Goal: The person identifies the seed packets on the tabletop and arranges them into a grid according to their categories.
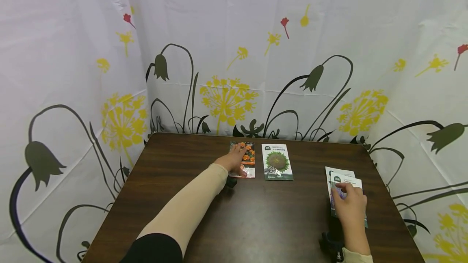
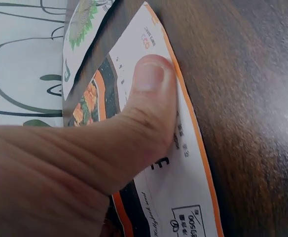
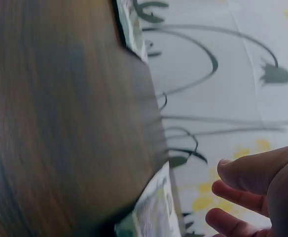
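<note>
My left hand [image 1: 234, 161] rests on a seed packet with orange flowers [image 1: 250, 170] near the table's back edge. In the left wrist view its thumb [image 2: 151, 94] lies on the packet's white lower part. Just to the right of it lies a white seed packet with a green-rimmed sunflower head [image 1: 277, 162]. My right hand [image 1: 352, 206] is over a seed packet with purple flowers [image 1: 347, 180], which overlaps another white packet [image 1: 339, 170]. The right wrist view shows the right fingers [image 3: 247, 170] loosely bent, holding nothing, apart from the purple packet [image 3: 156, 210].
The packets lie on a dark brown wooden table [image 1: 270, 218]. A white curtain [image 1: 226, 23] printed with flowers hangs behind the table and along its sides.
</note>
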Demonstrator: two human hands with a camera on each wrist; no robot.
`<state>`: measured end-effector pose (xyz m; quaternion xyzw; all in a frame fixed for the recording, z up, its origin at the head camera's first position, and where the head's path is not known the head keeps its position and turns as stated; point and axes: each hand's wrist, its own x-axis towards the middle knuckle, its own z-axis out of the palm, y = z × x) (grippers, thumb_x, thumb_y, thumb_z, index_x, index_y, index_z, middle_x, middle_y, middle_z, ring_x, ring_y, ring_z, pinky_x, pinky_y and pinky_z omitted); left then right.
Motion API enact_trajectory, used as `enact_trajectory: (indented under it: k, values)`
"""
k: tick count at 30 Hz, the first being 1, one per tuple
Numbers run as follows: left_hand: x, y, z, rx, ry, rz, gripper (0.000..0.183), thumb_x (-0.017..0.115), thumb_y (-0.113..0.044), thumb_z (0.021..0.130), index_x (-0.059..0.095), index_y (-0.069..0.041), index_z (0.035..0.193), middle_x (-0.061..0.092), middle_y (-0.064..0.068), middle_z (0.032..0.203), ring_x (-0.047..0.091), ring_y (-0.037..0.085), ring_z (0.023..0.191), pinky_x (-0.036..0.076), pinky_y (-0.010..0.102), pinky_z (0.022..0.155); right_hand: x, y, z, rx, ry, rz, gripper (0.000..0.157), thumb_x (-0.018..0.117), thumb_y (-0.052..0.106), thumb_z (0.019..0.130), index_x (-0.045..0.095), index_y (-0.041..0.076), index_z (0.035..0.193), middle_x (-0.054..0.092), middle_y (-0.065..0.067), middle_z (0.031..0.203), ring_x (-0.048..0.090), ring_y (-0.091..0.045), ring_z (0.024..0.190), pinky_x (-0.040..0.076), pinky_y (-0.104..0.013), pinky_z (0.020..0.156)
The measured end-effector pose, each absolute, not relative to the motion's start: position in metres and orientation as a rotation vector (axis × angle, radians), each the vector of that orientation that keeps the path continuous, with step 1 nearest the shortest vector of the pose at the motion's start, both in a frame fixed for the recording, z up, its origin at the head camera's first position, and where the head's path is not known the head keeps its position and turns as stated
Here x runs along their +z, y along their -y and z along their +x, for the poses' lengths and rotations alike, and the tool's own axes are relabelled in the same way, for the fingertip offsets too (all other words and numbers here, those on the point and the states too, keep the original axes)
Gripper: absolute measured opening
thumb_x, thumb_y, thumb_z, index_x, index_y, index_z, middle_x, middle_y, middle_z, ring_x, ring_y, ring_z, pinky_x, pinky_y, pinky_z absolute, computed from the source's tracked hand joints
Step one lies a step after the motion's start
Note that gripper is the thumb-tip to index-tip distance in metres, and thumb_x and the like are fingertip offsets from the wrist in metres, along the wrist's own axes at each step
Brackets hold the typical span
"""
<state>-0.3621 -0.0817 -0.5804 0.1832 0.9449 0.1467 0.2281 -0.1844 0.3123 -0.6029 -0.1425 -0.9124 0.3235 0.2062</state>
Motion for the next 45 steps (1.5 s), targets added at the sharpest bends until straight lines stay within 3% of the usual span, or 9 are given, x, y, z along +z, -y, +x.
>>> enact_trajectory:
  k: [5,13,21,32,38,45]
  values:
    - [-0.579,0.082,-0.361,0.406,-2.603,0.486,0.122,0.093,-0.041,0.087,0.016,-0.010,0.177,-0.001,0.022,0.184,0.000,0.041,0.172,0.030,0.059,0.133,-0.603,-0.322,-0.182,0.923,2.543,-0.493,0.034,0.074,0.018,0.100,0.070,-0.008,0.123,0.064,-0.038,0.120,0.048,-0.058,0.118,0.033,-0.066,0.099]
    - [-0.584,0.084,-0.359,0.484,-2.578,0.487,0.120,0.092,-0.039,0.087,0.016,-0.013,0.177,-0.002,0.020,0.185,-0.001,0.040,0.172,0.030,0.060,0.133,-0.618,-0.327,-0.177,0.911,2.490,-0.567,0.039,0.079,0.018,0.097,0.069,-0.010,0.122,0.061,-0.041,0.118,0.045,-0.058,0.114,0.029,-0.067,0.095]
    - [-0.587,0.085,-0.363,0.482,-2.588,0.497,0.121,0.093,-0.039,0.086,0.017,-0.013,0.177,-0.002,0.020,0.185,-0.002,0.040,0.172,0.029,0.060,0.133,-0.616,-0.336,-0.172,0.968,2.573,-0.787,0.082,0.085,0.032,0.093,0.044,-0.008,0.151,0.030,-0.049,0.145,0.024,-0.069,0.135,0.020,-0.079,0.104]
    - [-0.588,0.086,-0.365,0.504,-2.568,0.515,0.122,0.092,-0.040,0.087,0.015,-0.011,0.177,-0.005,0.020,0.184,-0.005,0.040,0.172,0.024,0.058,0.135,-0.626,-0.347,-0.170,0.955,2.691,-0.898,0.111,0.090,0.051,0.086,0.030,-0.014,0.154,0.023,-0.056,0.144,0.023,-0.072,0.130,0.024,-0.080,0.098]
    - [-0.587,0.086,-0.368,0.489,-2.585,0.529,0.120,0.093,-0.040,0.087,0.018,-0.010,0.176,-0.005,0.019,0.185,-0.005,0.041,0.172,0.023,0.060,0.135,-0.625,-0.348,-0.175,0.966,2.646,-0.886,0.115,0.096,0.042,0.081,0.029,-0.012,0.157,0.026,-0.053,0.141,0.024,-0.068,0.129,0.025,-0.077,0.099]
    - [-0.591,0.086,-0.365,0.518,-2.563,0.511,0.121,0.092,-0.039,0.088,0.015,-0.011,0.177,-0.006,0.019,0.185,-0.005,0.039,0.172,0.023,0.057,0.136,-0.623,-0.348,-0.173,0.989,2.529,-0.829,0.118,0.094,0.020,0.082,0.018,-0.005,0.169,0.028,-0.054,0.140,0.029,-0.070,0.129,0.030,-0.078,0.100]
